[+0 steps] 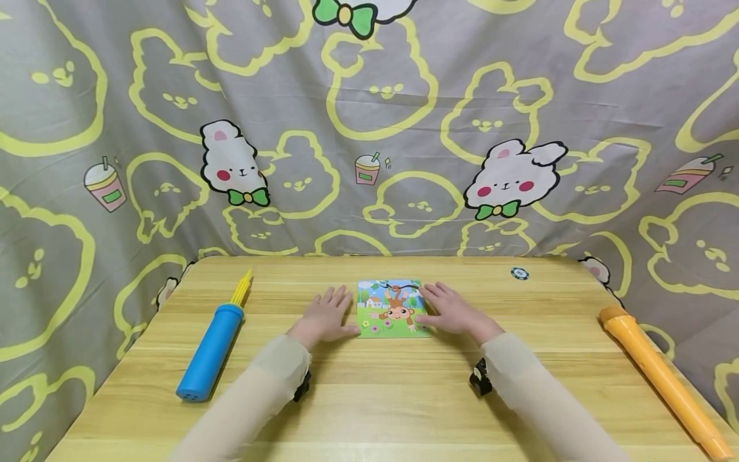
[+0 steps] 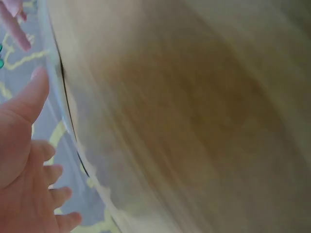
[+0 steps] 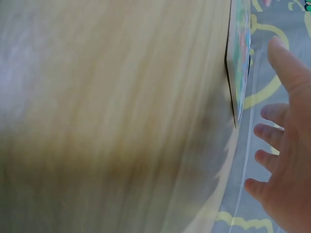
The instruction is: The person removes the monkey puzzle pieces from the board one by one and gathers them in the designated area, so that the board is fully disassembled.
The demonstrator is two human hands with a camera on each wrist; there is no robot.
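Your 2 empty hands (image 1: 326, 317) (image 1: 454, 312), fingers extended, flank a flat, square picture board (image 1: 391, 310) on the wood-grained desk (image 1: 392, 398).

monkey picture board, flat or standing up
Flat: the monkey picture board lies face up on the table, its thin edge visible in the right wrist view.
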